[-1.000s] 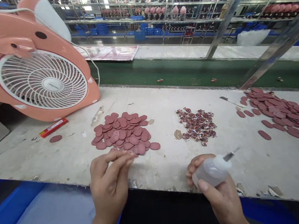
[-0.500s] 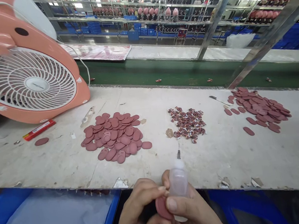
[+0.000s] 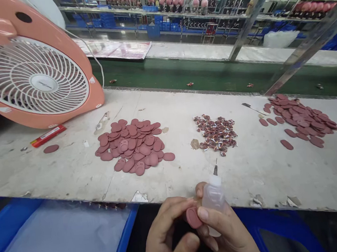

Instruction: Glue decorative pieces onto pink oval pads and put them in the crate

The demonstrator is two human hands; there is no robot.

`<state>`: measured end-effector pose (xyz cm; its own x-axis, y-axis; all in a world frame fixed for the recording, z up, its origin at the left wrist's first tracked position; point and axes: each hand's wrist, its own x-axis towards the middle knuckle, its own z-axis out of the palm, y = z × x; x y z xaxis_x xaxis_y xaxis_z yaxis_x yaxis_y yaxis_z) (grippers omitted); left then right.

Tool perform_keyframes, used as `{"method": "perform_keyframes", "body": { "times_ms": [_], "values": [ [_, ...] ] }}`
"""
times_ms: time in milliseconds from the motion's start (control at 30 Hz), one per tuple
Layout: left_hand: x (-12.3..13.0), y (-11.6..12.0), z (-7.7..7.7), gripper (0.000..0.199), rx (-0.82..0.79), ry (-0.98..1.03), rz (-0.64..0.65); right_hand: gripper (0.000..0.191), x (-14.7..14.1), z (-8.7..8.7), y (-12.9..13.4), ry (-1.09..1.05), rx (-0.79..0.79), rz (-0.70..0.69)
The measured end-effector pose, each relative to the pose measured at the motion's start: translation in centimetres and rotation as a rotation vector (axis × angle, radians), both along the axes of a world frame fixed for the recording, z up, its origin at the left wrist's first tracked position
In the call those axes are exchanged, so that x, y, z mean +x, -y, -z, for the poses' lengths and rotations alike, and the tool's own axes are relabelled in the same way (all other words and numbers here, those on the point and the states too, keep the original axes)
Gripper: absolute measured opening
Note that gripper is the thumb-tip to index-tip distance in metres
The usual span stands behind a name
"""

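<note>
In front of the table edge, my right hand (image 3: 227, 226) grips a translucent squeeze bottle (image 3: 213, 197) with a thin needle tip pointing up. Its thumb also presses a small dark-red oval disc (image 3: 193, 217) at the disc's right edge. My left hand (image 3: 170, 230) is beside that disc, its fingertips at the top edge and its thumb spread away below. Beyond the hands lie a pile of dark-red oval discs (image 3: 134, 143), some with raised face-like marks, and a heap of small brown-and-white pieces (image 3: 217, 133).
A second pile of ovals (image 3: 303, 118) lies at the right. An orange fan (image 3: 97, 97) stands at the left, near a red narrow box (image 3: 48, 135). Behind the table runs a green belt (image 3: 157, 75) carrying small pieces. A blue bin (image 3: 123, 243) with plastic lining sits below left.
My left thumb has come away from the disc, whose face is now turned more toward me. Both hands and the bottle have shifted slightly right and up in view; the camera has tilted down.
</note>
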<state>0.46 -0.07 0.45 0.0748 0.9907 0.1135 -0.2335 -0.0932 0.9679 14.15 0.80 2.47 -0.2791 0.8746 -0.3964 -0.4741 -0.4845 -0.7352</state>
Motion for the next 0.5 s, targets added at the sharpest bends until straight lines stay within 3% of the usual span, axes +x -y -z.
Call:
{"method": "perform_keyframes", "body": {
  "times_ms": [100,200,300,400,500],
  "values": [
    [0.2,0.0,-0.2,0.028,-0.064,0.04,-0.048,0.05,-0.2,0.3,0.2,0.034,0.012,-0.012],
    [0.2,0.0,-0.9,0.022,-0.258,0.137,-0.162,0.058,0.4,0.5,0.5,0.128,0.063,0.003],
    [0.0,-0.1,-1.7,0.03,-0.472,0.252,-0.223,0.06,2.3,0.0,0.8,0.495,0.203,0.04],
    [-0.3,-0.4,-2.1,0.033,-0.582,0.405,-0.199,0.044,4.9,-0.8,1.3,0.952,0.438,0.065],
    [-0.4,-0.5,-2.2,0.032,-0.657,0.523,-0.163,0.036,7.5,-0.9,2.2,1.08,0.584,0.15]
  ]
}}
